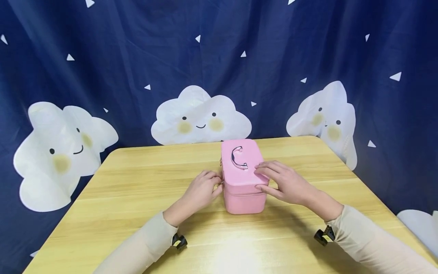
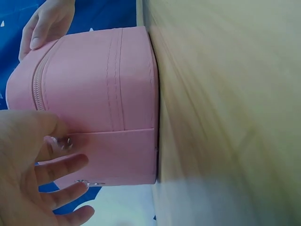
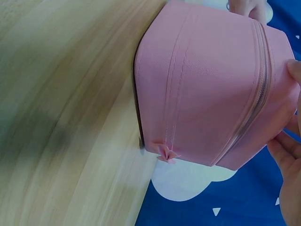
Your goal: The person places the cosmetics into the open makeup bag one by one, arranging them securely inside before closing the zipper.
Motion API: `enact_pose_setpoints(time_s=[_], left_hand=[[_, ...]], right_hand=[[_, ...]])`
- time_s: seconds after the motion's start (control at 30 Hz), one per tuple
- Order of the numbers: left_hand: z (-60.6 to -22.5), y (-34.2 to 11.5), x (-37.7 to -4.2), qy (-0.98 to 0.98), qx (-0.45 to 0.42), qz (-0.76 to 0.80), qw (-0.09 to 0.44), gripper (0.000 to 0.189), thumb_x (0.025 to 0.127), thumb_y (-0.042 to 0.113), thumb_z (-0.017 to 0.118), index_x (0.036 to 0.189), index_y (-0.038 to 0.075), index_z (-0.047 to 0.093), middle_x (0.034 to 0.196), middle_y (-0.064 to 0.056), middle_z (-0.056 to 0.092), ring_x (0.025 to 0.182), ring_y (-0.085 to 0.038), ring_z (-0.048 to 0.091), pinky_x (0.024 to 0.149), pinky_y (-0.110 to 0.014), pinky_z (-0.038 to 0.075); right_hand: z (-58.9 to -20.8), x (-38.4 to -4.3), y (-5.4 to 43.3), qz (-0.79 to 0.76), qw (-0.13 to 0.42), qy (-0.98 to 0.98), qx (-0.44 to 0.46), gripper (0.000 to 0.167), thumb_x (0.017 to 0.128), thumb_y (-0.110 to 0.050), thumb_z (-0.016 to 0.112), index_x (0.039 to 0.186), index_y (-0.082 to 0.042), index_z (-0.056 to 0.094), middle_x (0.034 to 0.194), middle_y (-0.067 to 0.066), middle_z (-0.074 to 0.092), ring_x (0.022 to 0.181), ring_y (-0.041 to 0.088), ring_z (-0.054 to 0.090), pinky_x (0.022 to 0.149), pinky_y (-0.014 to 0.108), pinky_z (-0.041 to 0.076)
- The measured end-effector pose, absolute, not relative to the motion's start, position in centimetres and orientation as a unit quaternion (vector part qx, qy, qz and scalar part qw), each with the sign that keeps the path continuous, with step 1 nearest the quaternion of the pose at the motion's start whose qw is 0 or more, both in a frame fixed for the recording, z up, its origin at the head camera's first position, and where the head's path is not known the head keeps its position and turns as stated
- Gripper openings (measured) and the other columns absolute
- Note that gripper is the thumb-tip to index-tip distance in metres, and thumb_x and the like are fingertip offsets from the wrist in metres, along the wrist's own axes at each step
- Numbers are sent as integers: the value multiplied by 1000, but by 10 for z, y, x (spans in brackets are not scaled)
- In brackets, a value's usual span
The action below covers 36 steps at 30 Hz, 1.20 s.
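Observation:
A pink vanity case (image 1: 244, 203) stands upright on the table, its lid down and a curved silver handle (image 1: 236, 159) on top. My left hand (image 1: 202, 190) is at the case's left side. In the left wrist view its thumb and index finger pinch a small metal zipper pull (image 2: 65, 142), while the other fingers spread loosely. My right hand (image 1: 287, 182) rests on the lid's right edge, fingers extended on top and thumb against the near side. The zipper (image 3: 261, 89) runs round the case below the lid. A pink bow (image 3: 167, 153) decorates one side.
The case stands near the middle of a light wooden table (image 1: 137, 182). Behind the table hangs a dark blue curtain (image 1: 130, 57) with white clouds and triangles. Each wrist carries a black strap mount (image 1: 324, 235).

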<state>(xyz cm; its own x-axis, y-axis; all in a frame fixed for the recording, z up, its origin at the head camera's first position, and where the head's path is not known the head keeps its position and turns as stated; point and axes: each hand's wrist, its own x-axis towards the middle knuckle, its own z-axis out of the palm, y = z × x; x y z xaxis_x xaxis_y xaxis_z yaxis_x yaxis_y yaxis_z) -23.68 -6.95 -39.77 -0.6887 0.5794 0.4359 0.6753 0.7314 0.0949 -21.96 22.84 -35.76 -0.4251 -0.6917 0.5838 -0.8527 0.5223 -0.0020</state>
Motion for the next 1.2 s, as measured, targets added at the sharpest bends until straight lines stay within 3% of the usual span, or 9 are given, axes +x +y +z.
enact_pose_setpoints(time_s=[0.13, 0.37, 0.63, 0.97, 1.2], left_hand=[[-394, -75, -233, -907, -351, -132, 191, 16, 95, 19, 60, 94, 8, 72, 106, -6, 68, 106, -27, 60, 97, -41, 47], [-387, -75, -234, -896, -362, -97, 239, 11, 91, 18, 62, 91, 10, 70, 102, -6, 70, 101, -27, 63, 88, -41, 52], [-388, -72, -230, -904, -358, -101, 212, 11, 92, 22, 63, 89, 12, 67, 101, -5, 69, 100, -26, 63, 89, -41, 51], [-394, -70, -234, -907, -333, -118, 228, 6, 87, 16, 66, 88, 10, 67, 99, -5, 70, 96, -25, 64, 88, -39, 52], [-391, -78, -231, -893, -367, -114, 236, 10, 95, 18, 64, 93, 11, 71, 99, -4, 70, 99, -25, 64, 88, -40, 52]], right_hand=[[-356, -220, 228, 147, 261, -831, 469, 45, 96, -47, 59, 118, -8, 64, 120, 5, 62, 116, 24, 57, 100, 42, 45], [-349, -223, 228, 138, 268, -824, 480, 42, 95, -43, 62, 116, -7, 64, 118, 4, 63, 112, 24, 58, 96, 43, 48], [-350, -222, 228, 130, 257, -829, 479, 43, 94, -44, 62, 117, -8, 64, 119, 3, 62, 112, 22, 58, 97, 42, 48], [-351, -223, 227, 126, 255, -835, 472, 44, 94, -46, 61, 118, -8, 64, 120, 3, 62, 114, 22, 57, 97, 42, 47], [-350, -222, 227, 128, 260, -833, 471, 44, 93, -46, 64, 117, -9, 64, 119, 2, 62, 110, 21, 57, 94, 41, 49]])
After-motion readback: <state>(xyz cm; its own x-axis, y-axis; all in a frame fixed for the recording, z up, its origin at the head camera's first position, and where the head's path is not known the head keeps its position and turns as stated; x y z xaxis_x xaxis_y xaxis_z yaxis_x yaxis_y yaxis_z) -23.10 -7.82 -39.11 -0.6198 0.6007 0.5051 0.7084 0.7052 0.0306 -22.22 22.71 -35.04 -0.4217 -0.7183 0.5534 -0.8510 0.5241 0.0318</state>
